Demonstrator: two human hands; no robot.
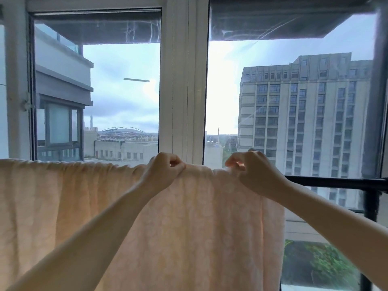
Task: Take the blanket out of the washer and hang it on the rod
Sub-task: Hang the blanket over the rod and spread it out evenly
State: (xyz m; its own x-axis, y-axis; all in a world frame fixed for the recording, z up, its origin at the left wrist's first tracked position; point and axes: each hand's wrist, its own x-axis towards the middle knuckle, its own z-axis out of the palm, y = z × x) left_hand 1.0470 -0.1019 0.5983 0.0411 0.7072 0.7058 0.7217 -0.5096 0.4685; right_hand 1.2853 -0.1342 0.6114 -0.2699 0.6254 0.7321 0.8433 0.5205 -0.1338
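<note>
Blanket [63, 206]: pale peach, patterned, hanging in vertical folds from the left edge of view to just right of centre. Its top fold runs in a level line that meets the bare black rod [336, 182] on the right. The part of the rod under the cloth is hidden. The top fold is bunched into small gathers on the left side.

Left grip [162, 172]: raised to the blanket's top fold, near centre. Fingers curled in against the thumb, pinching the cloth at the fold. The bare forearm reaches up from lower left, in front of the hanging cloth.

Right grip [255, 173]: at the top fold close to the blanket's right edge, near the left grip but apart from it. Fingers curled, pinching a small ridge of cloth. The bare forearm enters from the lower right.

Rod, exposed section: runs from the right grip to the right edge of view, meeting a black upright post [370, 206].

Far side: a white window frame [184, 80] with a wide central upright between two glass panes. Through the left pane, a grey neighbouring block [60, 80] and low roofs. Through the right pane, a tall many-windowed building [304, 122], with trees [323, 261] below it.
</note>
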